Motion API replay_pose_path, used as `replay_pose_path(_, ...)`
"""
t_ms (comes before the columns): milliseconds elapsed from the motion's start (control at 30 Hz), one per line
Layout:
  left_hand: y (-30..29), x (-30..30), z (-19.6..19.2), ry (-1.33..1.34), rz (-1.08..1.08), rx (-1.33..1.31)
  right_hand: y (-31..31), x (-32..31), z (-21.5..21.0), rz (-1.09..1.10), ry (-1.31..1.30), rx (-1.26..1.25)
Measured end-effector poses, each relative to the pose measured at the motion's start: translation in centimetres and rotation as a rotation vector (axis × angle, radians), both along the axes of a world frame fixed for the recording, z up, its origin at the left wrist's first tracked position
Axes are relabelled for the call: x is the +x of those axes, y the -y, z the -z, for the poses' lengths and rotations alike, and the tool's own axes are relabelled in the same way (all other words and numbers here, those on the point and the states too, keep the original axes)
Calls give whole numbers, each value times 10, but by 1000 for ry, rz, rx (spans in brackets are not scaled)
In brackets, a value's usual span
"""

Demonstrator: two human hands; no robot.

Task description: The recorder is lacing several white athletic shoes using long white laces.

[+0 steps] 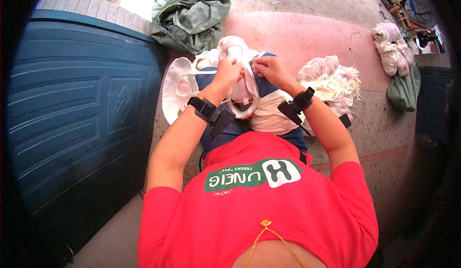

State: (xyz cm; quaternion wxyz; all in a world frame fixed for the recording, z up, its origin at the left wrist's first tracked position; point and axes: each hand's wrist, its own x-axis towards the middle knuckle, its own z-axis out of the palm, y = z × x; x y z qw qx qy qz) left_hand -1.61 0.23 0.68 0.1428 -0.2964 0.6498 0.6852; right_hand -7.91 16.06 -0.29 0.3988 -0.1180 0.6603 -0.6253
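A white and pale pink shoe (243,95) lies on my lap between my thighs, its toe pointing away and its ankle opening toward me. My left hand (229,72) is closed over the shoe's left side, fingertips pinched near the lace area. Just right of the shoe, my right hand (270,70) is raised with thumb and fingers pinched together. Whatever thin thing either hand pinches is too small to make out, though pale strands show near the fingers. A bundle of cream laces (272,117) is draped over my right thigh.
White shoe pieces (176,88) rest by my left leg. More white shoes with loose cream laces (326,76) are piled at my right. A green sack (189,16) stands ahead, near a blue panelled door (81,109). Farther right, white shoes (393,49) sit above another green sack (404,90).
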Motion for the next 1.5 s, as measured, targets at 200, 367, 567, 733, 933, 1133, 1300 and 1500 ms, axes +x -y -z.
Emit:
replay_pose_path(200,-5,5,-1,-43,-99,84,1,-4,11,-159,-1191,232)
replay_pose_path(367,-5,7,-4,-38,-102,86,14,-7,5,-320,-1378,426)
replay_pose_path(567,-3,9,5,-90,-133,162,29,-9,-4,-524,-1497,580)
replay_pose_path(733,3,14,8,-169,-90,7,40,-7,-9,-636,-1563,556)
replay_pose_path(933,13,18,-22,-55,44,-264,25,-10,12,-312,-1286,446)
replay_pose_path(1133,36,46,4,-92,69,-504,26,16,-10,-269,-1295,506)
replay_pose_path(1300,31,31,-2,-29,218,-871,29,1,8,-361,-1197,498)
replay_pose_path(1500,36,24,0,-129,315,-1047,27,0,14,-353,-1142,357)
